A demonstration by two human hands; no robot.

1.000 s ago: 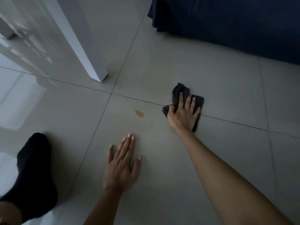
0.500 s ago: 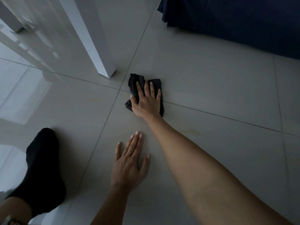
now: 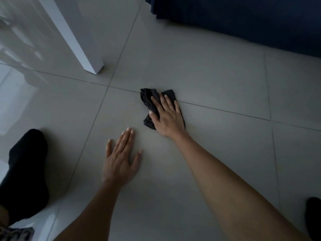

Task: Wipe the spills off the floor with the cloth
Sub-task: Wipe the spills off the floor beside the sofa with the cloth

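Now my right hand (image 3: 167,120), fingers (image 3: 169,103) spread flat on the cloth (image 3: 150,100), has swept back rightward; the yellow spill is gone, left hand (image 3: 119,162) braced open-palmed.

Large grey glossy floor tiles (image 3: 199,63) with thin dark grout lines spread under the hands. A white furniture leg (image 3: 83,49) stands beyond the left one, a dark blue fabric drape (image 3: 243,20) beyond the right. Pale reflected light sheens far left.
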